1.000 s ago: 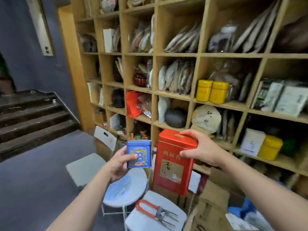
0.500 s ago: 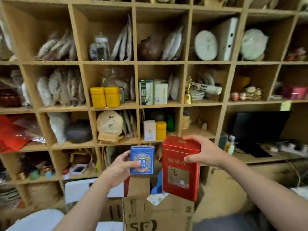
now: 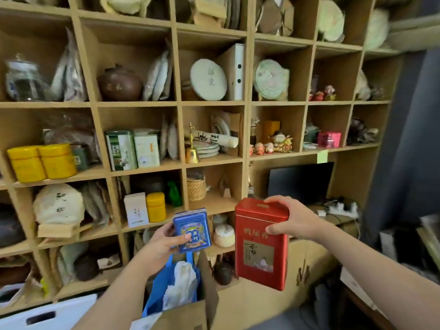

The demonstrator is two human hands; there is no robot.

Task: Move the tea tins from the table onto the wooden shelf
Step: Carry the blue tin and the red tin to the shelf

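Observation:
My left hand (image 3: 160, 244) grips a small blue tea tin (image 3: 192, 229) by its left side, upright. My right hand (image 3: 291, 219) holds a tall red tea tin (image 3: 260, 244) by its lid, upright and slightly tilted. Both tins hang in the air in front of the wooden shelf (image 3: 177, 103), level with its lower compartments. The compartment straight behind the tins holds a woven basket (image 3: 196, 188) with bare shelf board (image 3: 214, 202) beside it.
The shelf cubbies hold yellow tins (image 3: 42, 163), green and white boxes (image 3: 132, 148), wrapped tea cakes, a brown pot (image 3: 120, 83) and figurines. A dark monitor (image 3: 300, 182) sits low right. An open cardboard box (image 3: 185, 313) with a blue bag (image 3: 171, 287) stands below my hands.
The view has swung right along the shelf, away from the stairs and stools. Both hands keep their tins and have stayed level in front of me.

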